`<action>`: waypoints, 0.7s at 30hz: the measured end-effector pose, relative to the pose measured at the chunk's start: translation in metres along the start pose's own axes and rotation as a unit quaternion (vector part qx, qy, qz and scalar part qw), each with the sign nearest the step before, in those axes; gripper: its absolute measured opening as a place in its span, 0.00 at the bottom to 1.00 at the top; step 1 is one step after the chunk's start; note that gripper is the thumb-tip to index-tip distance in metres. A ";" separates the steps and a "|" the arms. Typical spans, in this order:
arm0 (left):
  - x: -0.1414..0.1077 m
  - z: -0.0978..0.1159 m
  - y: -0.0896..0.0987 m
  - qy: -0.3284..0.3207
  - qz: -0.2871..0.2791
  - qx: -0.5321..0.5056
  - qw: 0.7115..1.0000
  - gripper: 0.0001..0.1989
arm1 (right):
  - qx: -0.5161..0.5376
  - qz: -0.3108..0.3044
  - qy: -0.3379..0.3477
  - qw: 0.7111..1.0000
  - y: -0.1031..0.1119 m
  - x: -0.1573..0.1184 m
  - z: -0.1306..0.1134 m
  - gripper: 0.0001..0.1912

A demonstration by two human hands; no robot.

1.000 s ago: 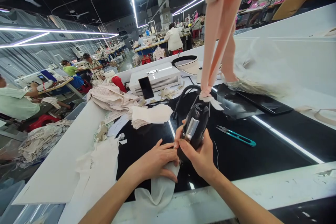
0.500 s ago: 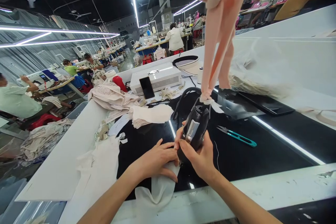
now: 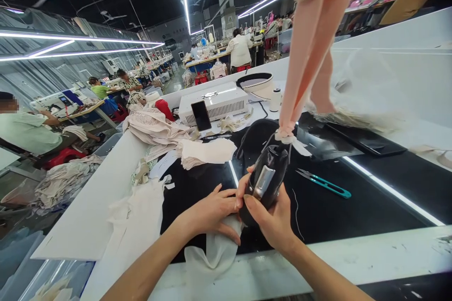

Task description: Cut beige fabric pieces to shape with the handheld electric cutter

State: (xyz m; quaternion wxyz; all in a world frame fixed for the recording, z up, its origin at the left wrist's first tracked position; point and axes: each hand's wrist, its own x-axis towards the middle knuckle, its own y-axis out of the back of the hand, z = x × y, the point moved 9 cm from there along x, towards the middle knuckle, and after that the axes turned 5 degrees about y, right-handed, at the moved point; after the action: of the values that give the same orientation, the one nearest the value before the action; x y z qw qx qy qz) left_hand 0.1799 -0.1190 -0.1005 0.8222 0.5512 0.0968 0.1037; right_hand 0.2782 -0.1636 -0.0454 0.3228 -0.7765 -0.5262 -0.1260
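Two bare hands (image 3: 212,210), slim fingers (image 3: 228,205), uncovered wrists (image 3: 186,225), bare forearms (image 3: 151,255) tapering toward the wrists

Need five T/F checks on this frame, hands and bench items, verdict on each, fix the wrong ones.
1. The right hand grips the black handheld tool. True.
2. The teal snips are under the left hand. False: they lie on the black tabletop, beyond the right hand.
3. The left hand rests on pale fabric. True.
4. The phone lies flat. False: it stands tilted up by the white box.
5. The peach cloth hangs above the tool. True.
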 end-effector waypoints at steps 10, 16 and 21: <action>0.002 0.005 0.001 -0.004 -0.012 -0.027 1.000 0.39 | -0.031 0.000 -0.015 0.999 -0.004 -0.007 0.005 0.14; -0.028 0.011 0.016 0.095 0.115 0.027 0.988 0.21 | 0.021 -0.003 -0.003 1.000 0.004 0.001 -0.012 0.19; -0.059 0.029 -0.006 0.180 0.178 0.117 0.960 0.02 | 0.036 -0.001 -0.002 0.999 0.010 0.007 -0.014 0.16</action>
State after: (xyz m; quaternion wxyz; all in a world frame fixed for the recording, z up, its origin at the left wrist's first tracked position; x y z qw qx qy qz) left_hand 0.1311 -0.1633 -0.0928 0.6894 0.6242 0.1550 0.3333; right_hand 0.2916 -0.1701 -0.0344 0.3499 -0.7638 -0.5319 -0.1060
